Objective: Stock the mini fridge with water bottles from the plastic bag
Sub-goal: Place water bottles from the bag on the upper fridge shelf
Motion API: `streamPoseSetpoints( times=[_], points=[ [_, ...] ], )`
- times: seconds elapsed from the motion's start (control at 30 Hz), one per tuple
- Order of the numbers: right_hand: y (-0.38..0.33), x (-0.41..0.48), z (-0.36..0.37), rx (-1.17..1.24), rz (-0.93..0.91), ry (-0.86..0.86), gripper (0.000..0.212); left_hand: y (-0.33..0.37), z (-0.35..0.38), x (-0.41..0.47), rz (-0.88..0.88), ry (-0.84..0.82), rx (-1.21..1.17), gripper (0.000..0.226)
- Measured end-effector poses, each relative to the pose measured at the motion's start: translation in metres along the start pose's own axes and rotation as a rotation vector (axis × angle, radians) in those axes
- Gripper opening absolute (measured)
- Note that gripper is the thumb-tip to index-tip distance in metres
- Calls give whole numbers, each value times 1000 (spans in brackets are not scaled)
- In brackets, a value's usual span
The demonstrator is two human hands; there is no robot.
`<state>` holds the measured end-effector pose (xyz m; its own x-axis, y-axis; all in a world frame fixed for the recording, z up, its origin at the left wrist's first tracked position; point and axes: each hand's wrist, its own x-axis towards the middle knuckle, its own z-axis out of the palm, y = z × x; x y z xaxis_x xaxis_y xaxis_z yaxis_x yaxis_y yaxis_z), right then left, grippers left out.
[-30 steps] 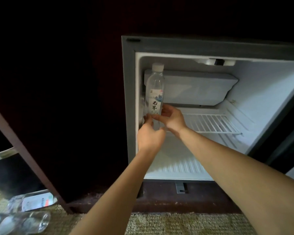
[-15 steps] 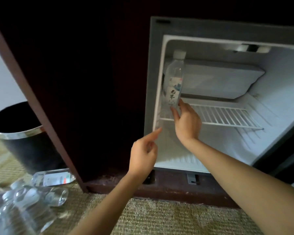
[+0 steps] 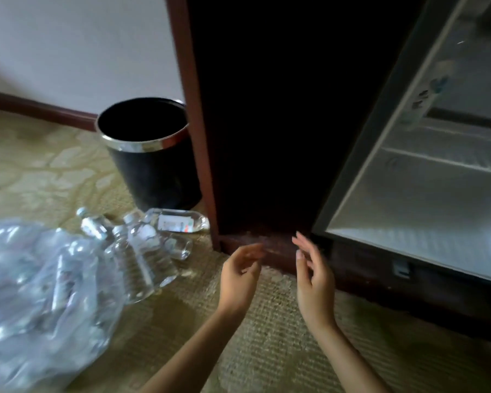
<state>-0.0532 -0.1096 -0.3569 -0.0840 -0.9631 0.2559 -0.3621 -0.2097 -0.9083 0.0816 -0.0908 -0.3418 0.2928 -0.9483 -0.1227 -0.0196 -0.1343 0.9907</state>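
Observation:
A clear plastic bag (image 3: 34, 296) lies on the carpet at the lower left with several water bottles spilling from its mouth. One bottle (image 3: 179, 220) lies on its side against the cabinet's foot; a larger one (image 3: 146, 259) lies nearer me. The open mini fridge (image 3: 425, 199) fills the right side, and one bottle (image 3: 425, 95) stands blurred at the left end of its wire shelf. My left hand (image 3: 240, 275) and my right hand (image 3: 313, 275) hover empty over the carpet in front of the cabinet base, fingers relaxed.
A black waste bin (image 3: 150, 154) with a metal rim stands on the carpet beside the dark wooden cabinet (image 3: 267, 123). The cabinet's base board (image 3: 267, 251) runs just beyond my fingertips. A white wall with a dark skirting is at the back left.
Both hands have left the bottle standing on the fridge shelf and dropped to the floor in front of the cabinet. My view has swung left and down, bringing the bag and bin into sight.

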Motion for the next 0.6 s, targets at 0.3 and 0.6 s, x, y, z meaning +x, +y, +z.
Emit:
streamPoseSetpoints(
  times=[0.3, 0.6],
  points=[
    [6, -76, 110, 95, 387, -495, 21, -97, -95, -75, -328, 429, -96, 33],
    [45, -106, 134, -4, 689, -599, 27, -107, -99, -48, -418, 530, -134, 38]
  ],
)
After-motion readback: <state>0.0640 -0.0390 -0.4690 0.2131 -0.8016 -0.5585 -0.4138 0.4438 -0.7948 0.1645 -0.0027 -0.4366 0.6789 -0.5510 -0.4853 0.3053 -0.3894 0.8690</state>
